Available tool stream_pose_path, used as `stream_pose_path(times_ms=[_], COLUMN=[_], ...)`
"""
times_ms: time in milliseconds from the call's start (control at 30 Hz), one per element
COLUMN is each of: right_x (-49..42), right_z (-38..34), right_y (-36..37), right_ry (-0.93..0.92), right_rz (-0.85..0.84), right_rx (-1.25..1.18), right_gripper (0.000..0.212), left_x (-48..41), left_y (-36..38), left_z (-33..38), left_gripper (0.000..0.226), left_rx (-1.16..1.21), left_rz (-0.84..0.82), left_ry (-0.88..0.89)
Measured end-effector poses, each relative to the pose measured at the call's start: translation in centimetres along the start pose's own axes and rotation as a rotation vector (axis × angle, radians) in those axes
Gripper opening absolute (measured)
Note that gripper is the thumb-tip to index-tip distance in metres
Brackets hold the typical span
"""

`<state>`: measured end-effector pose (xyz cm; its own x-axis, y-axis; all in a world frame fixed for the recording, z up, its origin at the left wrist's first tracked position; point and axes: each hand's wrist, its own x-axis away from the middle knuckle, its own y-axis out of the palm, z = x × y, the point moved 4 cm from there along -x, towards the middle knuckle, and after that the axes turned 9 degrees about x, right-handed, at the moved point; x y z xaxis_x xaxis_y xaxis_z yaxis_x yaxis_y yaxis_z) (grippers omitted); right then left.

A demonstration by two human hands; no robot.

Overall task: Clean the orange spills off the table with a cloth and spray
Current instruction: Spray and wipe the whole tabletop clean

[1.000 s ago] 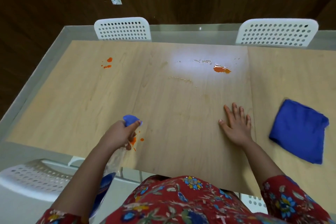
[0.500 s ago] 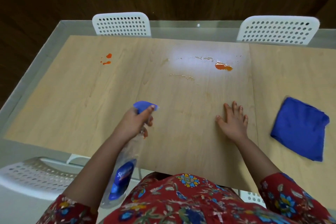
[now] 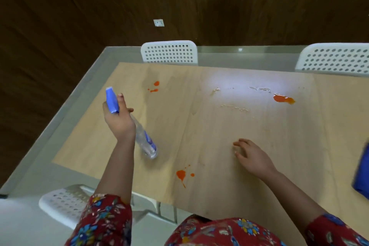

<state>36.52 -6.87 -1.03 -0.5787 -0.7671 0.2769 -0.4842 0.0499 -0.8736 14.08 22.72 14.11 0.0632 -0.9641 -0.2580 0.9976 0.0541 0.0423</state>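
Note:
My left hand [image 3: 119,121] grips a clear spray bottle [image 3: 143,140] with a blue nozzle [image 3: 111,100], held above the left part of the wooden table [image 3: 219,136], nozzle pointing away toward the far-left orange spill [image 3: 155,86]. A second orange spill [image 3: 283,99] lies at the far right beside wet streaks. A third orange spill [image 3: 181,174] sits near the front edge, between my arms. My right hand [image 3: 252,158] rests on the table with fingers loosely curled, holding nothing. The blue cloth [image 3: 362,173] lies at the right edge of the view, cut off.
Two white perforated chairs [image 3: 169,52] [image 3: 335,59] stand at the table's far side. Another white chair [image 3: 65,203] is at the near left. A grey glass rim [image 3: 65,126] surrounds the wood panel. Dark wooden floor lies beyond.
My left hand has lifted the spray bottle forward and to the left, over the table, uncovering the near spill. My right hand's fingers have curled. The view has shifted left.

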Motion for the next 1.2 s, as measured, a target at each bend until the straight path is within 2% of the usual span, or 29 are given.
stream_pose_path(times_ms=[33, 167, 267, 400, 567, 633, 700, 767, 900, 967, 1067, 1133, 1200], right_x=[0.0, 0.1, 0.6, 1.4, 2.9, 3.6, 4.4, 5.2, 6.3, 6.5, 8.3, 9.3, 9.2], right_z=[0.1, 0.7, 0.8, 1.6, 4.1, 4.9, 6.5, 9.6, 17.1, 19.4, 24.0, 26.4, 27.7], right_y=[0.0, 0.1, 0.0, -0.4, -1.5, -2.3, -3.6, -5.4, -8.4, -8.9, -8.8, -7.8, -6.3], right_ry=[0.004, 0.000, -0.020, -0.009, 0.071, 0.094, 0.139, 0.224, 0.412, 0.455, 0.634, 0.829, 1.063], right_rz=[-0.003, 0.007, -0.006, 0.006, 0.077, 0.134, 0.223, 0.347, 0.542, 0.594, 0.666, 0.601, 0.378], right_rx=[-0.007, -0.042, -0.076, -0.155, -0.330, -0.363, -0.379, -0.378, -0.330, -0.244, -0.114, 0.072, 0.114], right_gripper=[0.040, 0.039, 0.039, 0.041, 0.037, 0.035, 0.032, 0.029, 0.028, 0.033, 0.041, 0.048, 0.056], left_x=[-0.1, 1.6, 3.8, 6.8, 15.2, 18.8, 21.8, 24.3, 26.2, 25.7, 26.2, 26.2, 25.2], left_y=[0.0, 0.4, 0.9, 1.2, 4.2, 5.8, 8.7, 12.2, 18.8, 20.3, 24.2, 26.4, 27.9], left_z=[-0.3, -1.4, -1.9, -3.8, -5.9, -6.8, -7.8, -8.4, -8.4, -8.2, -8.3, -8.9, -9.8], left_gripper=[0.008, 0.029, 0.057, 0.091, 0.093, 0.080, 0.047, 0.029, 0.025, 0.024, 0.025, 0.027, 0.034], left_rx=[0.023, 0.041, 0.036, -0.103, -0.164, -0.141, -0.091, -0.093, -0.200, -0.266, -0.339, -0.380, -0.399], left_rz=[0.035, 0.075, 0.070, 0.110, 0.042, -0.103, -0.353, -0.646, -1.010, -1.082, -1.260, -1.370, -1.416], left_ry=[0.016, 0.049, 0.044, 0.006, -0.121, -0.215, -0.378, -0.408, -0.226, -0.080, 0.112, 0.247, 0.353])
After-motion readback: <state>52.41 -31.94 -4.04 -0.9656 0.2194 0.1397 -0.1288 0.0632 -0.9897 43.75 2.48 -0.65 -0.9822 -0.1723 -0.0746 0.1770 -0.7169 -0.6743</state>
